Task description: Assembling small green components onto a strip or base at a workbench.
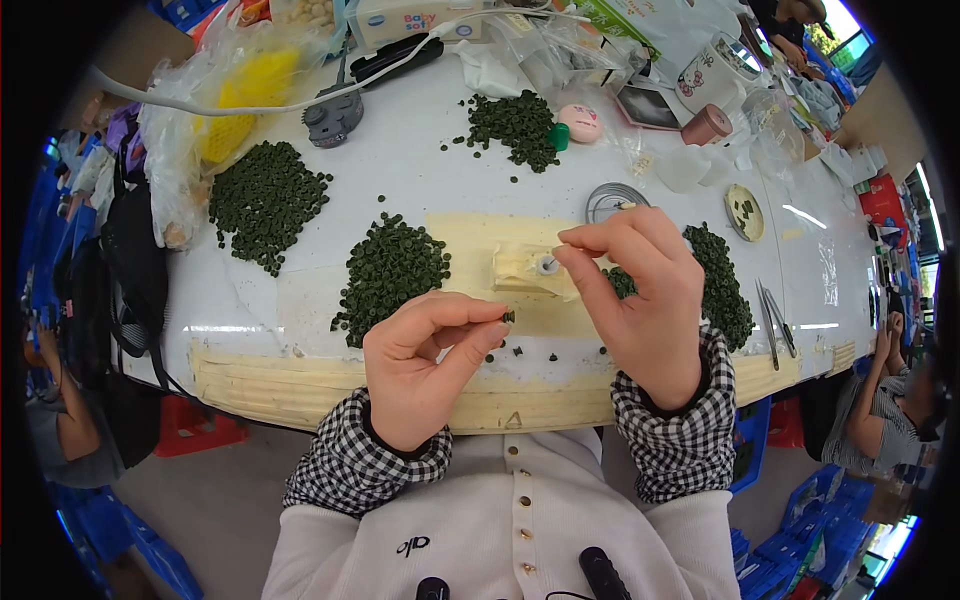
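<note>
We see the left hand (425, 360) pinching a small dark green piece (508, 317) over the taped table edge (330, 395). The right hand (640, 290) pinches something tiny, probably another piece, beside the small white fixture (545, 266). Green piles (392, 268) crowd both sides. A white box with blue label (405, 18) sits at the far edge.

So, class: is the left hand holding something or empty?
Holding: the left hand pinches a small dark green piece between thumb and forefinger, above the white table.
</note>
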`<state>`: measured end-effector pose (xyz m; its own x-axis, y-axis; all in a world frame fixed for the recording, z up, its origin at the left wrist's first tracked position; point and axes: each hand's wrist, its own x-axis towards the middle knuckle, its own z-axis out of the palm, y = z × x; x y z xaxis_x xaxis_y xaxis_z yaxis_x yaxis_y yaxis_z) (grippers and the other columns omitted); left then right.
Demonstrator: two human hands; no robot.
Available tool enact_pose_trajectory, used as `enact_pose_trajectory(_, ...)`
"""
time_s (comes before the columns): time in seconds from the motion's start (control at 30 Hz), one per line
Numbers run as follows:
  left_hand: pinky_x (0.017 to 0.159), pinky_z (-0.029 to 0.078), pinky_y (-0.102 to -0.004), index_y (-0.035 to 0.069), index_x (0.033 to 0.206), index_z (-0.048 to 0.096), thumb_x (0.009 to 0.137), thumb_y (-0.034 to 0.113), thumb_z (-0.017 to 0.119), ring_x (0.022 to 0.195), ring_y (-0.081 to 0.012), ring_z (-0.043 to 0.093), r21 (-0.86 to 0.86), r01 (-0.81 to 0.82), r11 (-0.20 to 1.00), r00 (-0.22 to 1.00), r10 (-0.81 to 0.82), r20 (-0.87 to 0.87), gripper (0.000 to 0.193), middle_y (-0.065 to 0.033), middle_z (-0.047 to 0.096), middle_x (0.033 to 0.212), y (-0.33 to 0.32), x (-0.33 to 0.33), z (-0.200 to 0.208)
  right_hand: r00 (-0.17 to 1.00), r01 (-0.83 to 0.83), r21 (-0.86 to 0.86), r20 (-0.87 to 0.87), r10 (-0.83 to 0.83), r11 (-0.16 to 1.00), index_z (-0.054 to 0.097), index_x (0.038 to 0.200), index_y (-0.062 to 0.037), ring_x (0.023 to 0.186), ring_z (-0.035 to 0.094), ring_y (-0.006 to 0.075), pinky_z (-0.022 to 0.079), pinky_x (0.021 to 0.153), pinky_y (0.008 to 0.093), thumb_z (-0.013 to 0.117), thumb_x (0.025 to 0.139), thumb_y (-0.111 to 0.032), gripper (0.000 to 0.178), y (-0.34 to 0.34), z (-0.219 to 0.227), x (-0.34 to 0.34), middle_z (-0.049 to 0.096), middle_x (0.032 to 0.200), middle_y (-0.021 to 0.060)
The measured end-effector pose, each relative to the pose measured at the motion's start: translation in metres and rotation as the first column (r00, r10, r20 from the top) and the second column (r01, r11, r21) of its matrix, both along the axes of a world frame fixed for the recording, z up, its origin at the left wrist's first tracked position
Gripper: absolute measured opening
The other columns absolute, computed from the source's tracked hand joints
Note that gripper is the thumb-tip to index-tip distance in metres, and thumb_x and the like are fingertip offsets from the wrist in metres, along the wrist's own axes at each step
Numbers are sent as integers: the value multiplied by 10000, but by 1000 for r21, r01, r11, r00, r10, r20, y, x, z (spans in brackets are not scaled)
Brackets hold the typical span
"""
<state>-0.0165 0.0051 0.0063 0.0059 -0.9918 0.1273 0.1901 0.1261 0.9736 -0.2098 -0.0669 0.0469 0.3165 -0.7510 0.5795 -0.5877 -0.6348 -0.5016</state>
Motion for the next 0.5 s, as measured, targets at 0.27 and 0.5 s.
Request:
enact_pose_trajectory(0.27, 776, 542, -243, -58, 1020, 685, 841, -102, 664, 887, -137, 650, -16, 11, 1000, 998, -10, 58, 185, -108, 664, 983, -1, -3, 3, 874, -345, 165, 415, 252, 924, 620, 958, 19, 730, 616, 213, 490, 644, 293, 660, 888, -21, 90, 13, -2, 2, 630, 871, 100)
enact_pose_trajectory(0.5, 689, 506, -235, -33, 978, 700, 818, -68, 709, 818, -118, 634, -77, -36, 996, 985, 49, 168, 164, -85, 685, 926, 0, -3, -2, 898, -426, 291, 247, 363, 857, 514, 976, 29, 876, 694, 192, 542, 810, 293, 481, 1017, -112, 151, 16, 5, 2, 648, 932, 132)
